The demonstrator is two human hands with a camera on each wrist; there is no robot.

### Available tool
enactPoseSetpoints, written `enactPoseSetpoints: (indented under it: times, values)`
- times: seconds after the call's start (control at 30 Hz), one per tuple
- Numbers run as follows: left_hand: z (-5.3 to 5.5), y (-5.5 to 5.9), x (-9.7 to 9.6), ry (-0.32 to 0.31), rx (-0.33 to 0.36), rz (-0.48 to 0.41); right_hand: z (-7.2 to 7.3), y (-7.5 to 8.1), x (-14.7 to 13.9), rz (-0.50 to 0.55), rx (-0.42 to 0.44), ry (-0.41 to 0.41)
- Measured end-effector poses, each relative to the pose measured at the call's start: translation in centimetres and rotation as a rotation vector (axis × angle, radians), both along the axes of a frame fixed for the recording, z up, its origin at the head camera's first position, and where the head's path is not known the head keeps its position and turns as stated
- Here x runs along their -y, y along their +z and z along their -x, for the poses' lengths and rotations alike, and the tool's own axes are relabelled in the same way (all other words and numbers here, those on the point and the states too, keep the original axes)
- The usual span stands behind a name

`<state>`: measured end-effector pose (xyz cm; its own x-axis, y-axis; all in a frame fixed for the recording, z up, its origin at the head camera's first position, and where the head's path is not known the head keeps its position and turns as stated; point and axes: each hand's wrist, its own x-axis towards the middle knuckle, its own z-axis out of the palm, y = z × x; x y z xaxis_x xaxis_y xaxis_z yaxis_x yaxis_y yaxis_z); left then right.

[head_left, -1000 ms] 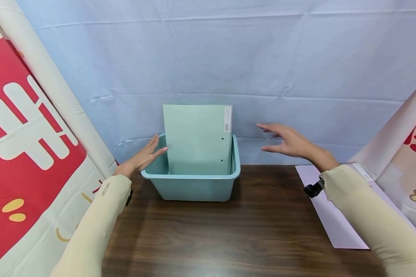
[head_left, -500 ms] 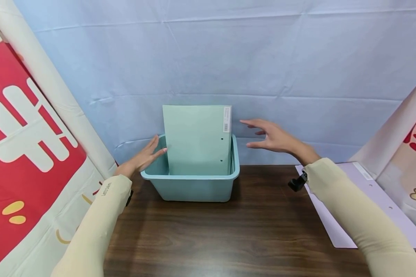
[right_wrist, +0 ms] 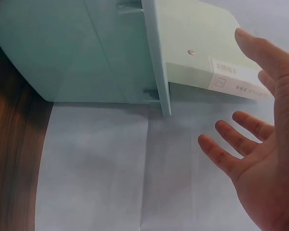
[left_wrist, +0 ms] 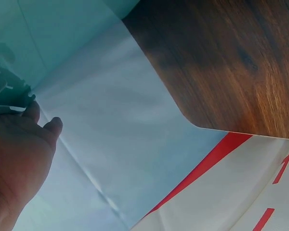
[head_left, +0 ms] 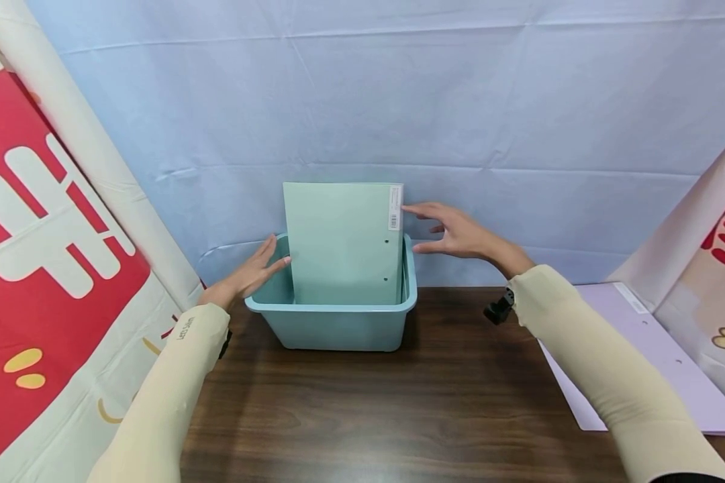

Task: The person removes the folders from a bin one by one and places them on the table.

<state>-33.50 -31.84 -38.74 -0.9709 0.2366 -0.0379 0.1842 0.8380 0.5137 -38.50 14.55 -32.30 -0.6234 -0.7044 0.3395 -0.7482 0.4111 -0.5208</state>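
In the head view, a green folder (head_left: 341, 248) stands upright in a blue-green tub (head_left: 338, 329), between the two sets of fingers and rising well above the rim. It is the only thing I can make out inside. The left hand (head_left: 244, 275) is at the tub's left end, its fingers straight and its thumb pointing towards the folder's left edge; it grips nothing that shows. The right hand (head_left: 456, 231) has its fingers spread and holds nothing, with the index fingertip just beside the folder's right edge, near the barcode label (head_left: 395, 209). Judging by this, the folder's being in the tub counts as done, while a firm hold on it from either side is not yet made. A lilac folder (head_left: 658, 349) lies flat on the bench (head_left: 362, 409), outside the tub and well apart from the right fingers, so nothing has been done with it as far as this shows.

In the left wrist view, the left fingers are close to the tub's edge, partly hidden; the picture is dim, so whether they touch it is hard to say.

In the right wrist view, the right fingers fan out around nothing, with the folder's labelled spine beyond the thumb and the tub's wall farther off
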Motion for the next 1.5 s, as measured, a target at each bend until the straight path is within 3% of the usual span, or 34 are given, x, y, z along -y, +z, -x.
enactPoseSetpoints:
  times: [0.47,0.7,1.0,1.3,1.5]
  values:
    - [0.1,-0.1,0.1,0.005,-0.005,0.024,1.2,-0.2,1.9,0.004,0.097,0.032]
    - [0.1,-0.2,0.2,0.008,-0.003,0.002,-1.4,2.1,3.3,0.020,0.166,0.060]
    - [0.0,-0.2,0.0,0.007,-0.012,-0.001,-0.5,1.5,4.1,0.058,0.224,0.054]
    - [-0.1,0.0,-0.1,0.010,-0.008,-0.009,-0.2,1.3,4.8,0.035,0.202,0.038]
    - [-0.2,-0.1,-0.3,0.009,-0.016,-0.011,0.1,0.6,5.0,0.062,0.260,0.020]
